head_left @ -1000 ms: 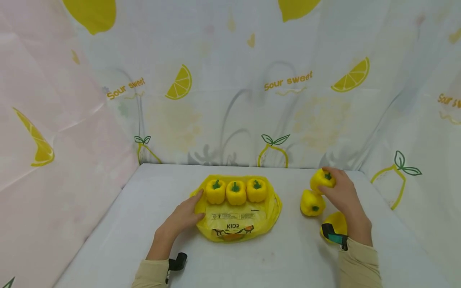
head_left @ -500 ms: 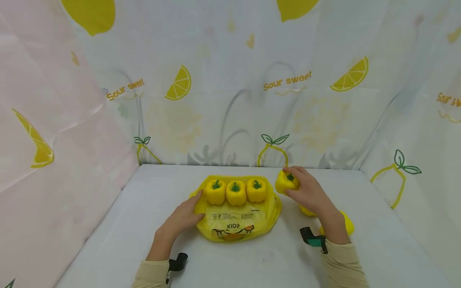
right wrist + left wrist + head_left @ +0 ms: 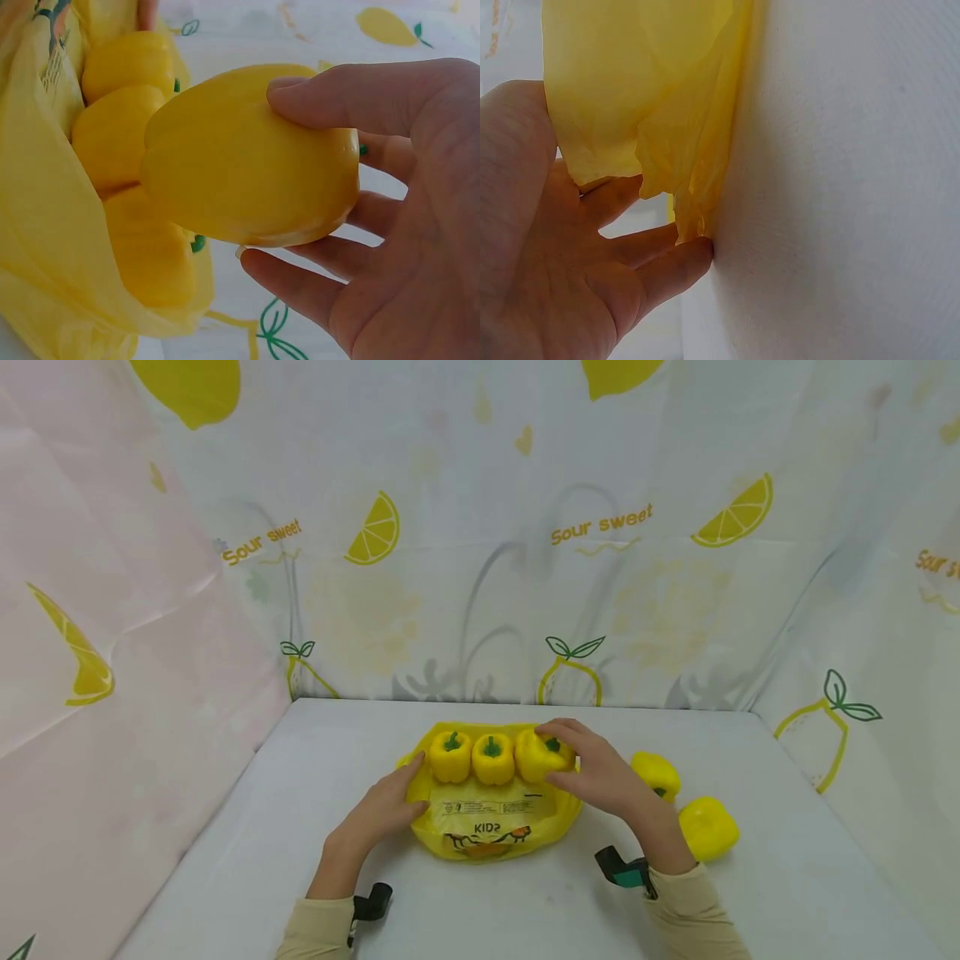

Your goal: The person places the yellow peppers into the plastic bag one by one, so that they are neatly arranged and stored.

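In the head view, three yellow bell peppers with green stems sit in a row in a yellow plastic bag (image 3: pixel 480 847) lying on the table. My right hand (image 3: pixel 600 772) grips a fourth yellow bell pepper (image 3: pixel 240 165) between thumb and fingers. It overlaps the rightmost bagged pepper (image 3: pixel 150 247) in the head view; the right wrist view shows it in front of the row. My left hand (image 3: pixel 381 806) rests against the bag's left edge, fingers and thumb spread. In the left wrist view, its fingertips (image 3: pixel 694 259) touch the thin bag film (image 3: pixel 630 82).
Two loose yellow bell peppers lie on the white table (image 3: pixel 487 910) to the right, one farther back (image 3: pixel 654 772) and one nearer (image 3: pixel 707 828), beside my right forearm. A lemon-print cloth (image 3: pixel 465 602) hangs behind the table.
My right hand has carried its bell pepper from the right side of the table leftward to the bag, uncovering the two loose peppers. My left hand has stayed at the bag's left edge.
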